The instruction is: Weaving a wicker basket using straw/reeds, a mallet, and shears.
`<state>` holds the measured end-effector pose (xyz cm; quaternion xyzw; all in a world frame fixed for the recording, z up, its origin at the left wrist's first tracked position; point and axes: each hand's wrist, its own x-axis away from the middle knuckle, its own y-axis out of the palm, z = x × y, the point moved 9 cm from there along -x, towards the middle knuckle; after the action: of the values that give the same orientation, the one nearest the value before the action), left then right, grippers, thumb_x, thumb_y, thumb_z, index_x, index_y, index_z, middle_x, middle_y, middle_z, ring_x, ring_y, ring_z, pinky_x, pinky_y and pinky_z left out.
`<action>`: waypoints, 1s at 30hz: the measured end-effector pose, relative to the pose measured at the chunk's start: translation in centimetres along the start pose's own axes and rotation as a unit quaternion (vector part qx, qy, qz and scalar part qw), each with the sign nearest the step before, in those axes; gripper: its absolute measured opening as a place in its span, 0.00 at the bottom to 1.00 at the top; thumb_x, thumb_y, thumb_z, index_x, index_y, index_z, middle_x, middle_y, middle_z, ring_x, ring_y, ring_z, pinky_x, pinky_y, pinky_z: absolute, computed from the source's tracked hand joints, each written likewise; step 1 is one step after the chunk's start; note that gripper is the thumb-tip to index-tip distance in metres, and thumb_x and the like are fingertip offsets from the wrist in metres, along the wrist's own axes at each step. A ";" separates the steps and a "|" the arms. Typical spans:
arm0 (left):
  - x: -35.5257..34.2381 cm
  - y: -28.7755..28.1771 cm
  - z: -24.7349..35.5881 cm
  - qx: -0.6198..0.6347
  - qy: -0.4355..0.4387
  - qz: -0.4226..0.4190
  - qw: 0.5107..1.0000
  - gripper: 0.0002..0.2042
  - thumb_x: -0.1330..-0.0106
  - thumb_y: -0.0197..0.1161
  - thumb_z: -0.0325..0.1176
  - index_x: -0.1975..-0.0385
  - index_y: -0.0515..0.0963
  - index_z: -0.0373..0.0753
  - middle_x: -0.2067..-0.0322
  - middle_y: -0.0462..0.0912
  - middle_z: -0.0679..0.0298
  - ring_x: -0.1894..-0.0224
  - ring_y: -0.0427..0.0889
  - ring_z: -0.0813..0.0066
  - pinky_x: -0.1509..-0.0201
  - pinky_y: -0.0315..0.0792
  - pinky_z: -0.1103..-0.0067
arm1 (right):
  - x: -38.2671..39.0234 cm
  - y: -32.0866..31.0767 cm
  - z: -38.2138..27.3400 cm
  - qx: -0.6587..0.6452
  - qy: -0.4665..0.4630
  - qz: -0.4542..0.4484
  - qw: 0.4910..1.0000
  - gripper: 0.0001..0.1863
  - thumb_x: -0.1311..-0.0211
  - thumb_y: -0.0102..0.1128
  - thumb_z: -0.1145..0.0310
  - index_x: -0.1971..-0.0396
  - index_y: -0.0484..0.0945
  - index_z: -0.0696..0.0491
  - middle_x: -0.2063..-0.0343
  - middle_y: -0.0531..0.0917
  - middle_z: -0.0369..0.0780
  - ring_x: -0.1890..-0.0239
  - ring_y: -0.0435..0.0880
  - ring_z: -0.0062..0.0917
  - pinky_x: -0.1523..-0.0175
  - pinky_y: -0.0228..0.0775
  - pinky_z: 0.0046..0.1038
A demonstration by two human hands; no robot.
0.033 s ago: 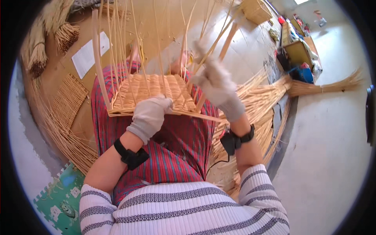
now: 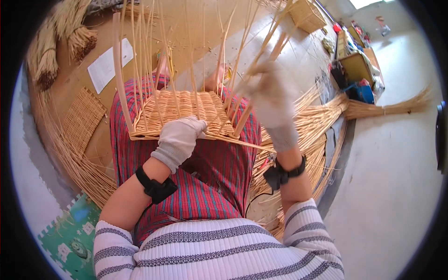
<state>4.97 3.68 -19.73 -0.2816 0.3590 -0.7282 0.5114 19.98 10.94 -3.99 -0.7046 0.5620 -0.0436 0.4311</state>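
A woven wicker basket base (image 2: 182,108) rests across my lap, over a red striped cloth (image 2: 205,196). Thin upright stakes (image 2: 190,60) rise from its edges, with thicker corner posts (image 2: 120,77) among them. My left hand (image 2: 179,135), in a pale glove, is closed on the near edge of the base; its fingertips are partly hidden. Smeared by motion, my gloved right hand (image 2: 274,100) is by the stakes at the right corner, and its grip does not show. One long wicker strand (image 2: 252,145) runs from the near edge toward the right.
Bundles of loose wicker (image 2: 322,116) lie on the floor to my right. A flat woven panel (image 2: 84,119) and a white sheet (image 2: 110,65) are at the left. Tied bundles (image 2: 80,39) stand at the far left. A wicker box (image 2: 307,15) sits at the far right.
My right hand has shifted to the right, away from the middle of the stakes. The left hand stays on the near edge, and the base has barely moved.
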 end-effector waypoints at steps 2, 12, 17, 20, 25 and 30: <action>0.7 1.2 -0.3 0.050 -0.025 -0.042 0.998 0.11 0.37 0.60 0.28 0.55 0.82 0.47 0.66 0.81 0.61 0.62 0.83 0.59 0.60 0.76 0.66 | 0.4 -5.3 -4.3 -0.046 -0.011 0.206 0.977 0.42 0.32 0.64 0.75 0.23 0.50 0.54 0.65 0.83 0.34 0.80 0.70 0.10 0.75 0.65 0.16; 4.1 -1.5 4.5 -0.148 0.070 0.234 0.958 0.21 0.41 0.65 0.30 0.45 0.81 0.51 0.62 0.77 0.67 0.55 0.80 0.66 0.45 0.73 0.71 | -1.7 10.3 2.3 -0.067 0.110 0.023 0.991 0.09 0.30 0.61 0.64 0.66 0.78 0.55 0.78 0.82 0.47 0.72 0.86 0.41 0.67 0.75 0.36; 1.5 1.4 5.4 -0.147 0.080 0.209 0.964 0.19 0.43 0.66 0.31 0.49 0.81 0.48 0.67 0.73 0.71 0.58 0.77 0.72 0.50 0.71 0.69 | -1.5 10.8 3.9 -0.129 0.206 -0.036 0.969 0.10 0.31 0.60 0.63 0.65 0.79 0.55 0.75 0.83 0.51 0.68 0.86 0.46 0.65 0.75 0.39; 1.2 4.1 3.9 -0.065 0.062 0.180 0.980 0.17 0.44 0.64 0.29 0.53 0.80 0.46 0.67 0.73 0.70 0.59 0.77 0.70 0.53 0.69 0.70 | -2.5 12.0 7.7 -0.095 0.227 -0.012 0.969 0.11 0.31 0.59 0.63 0.68 0.80 0.55 0.73 0.84 0.52 0.66 0.86 0.47 0.62 0.76 0.40; 1.6 2.4 3.9 -0.055 0.073 0.224 0.970 0.16 0.45 0.61 0.25 0.54 0.80 0.44 0.62 0.78 0.66 0.59 0.77 0.61 0.52 0.69 0.68 | -4.7 15.7 12.0 0.081 0.171 -0.014 0.982 0.14 0.34 0.54 0.61 0.71 0.84 0.54 0.69 0.85 0.53 0.61 0.85 0.49 0.55 0.76 0.42; 0.7 2.0 6.4 -0.077 0.096 0.170 0.978 0.16 0.45 0.66 0.29 0.54 0.82 0.47 0.62 0.78 0.64 0.62 0.77 0.58 0.51 0.72 0.66 | -3.8 15.0 15.8 -0.095 0.237 0.045 0.966 0.13 0.34 0.56 0.62 0.63 0.84 0.56 0.67 0.86 0.52 0.62 0.86 0.46 0.55 0.77 0.39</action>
<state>10.77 1.09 -17.59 -0.1836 0.5037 -0.6249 0.5675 15.90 22.91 -22.12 -0.6858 0.6810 -0.1360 0.2179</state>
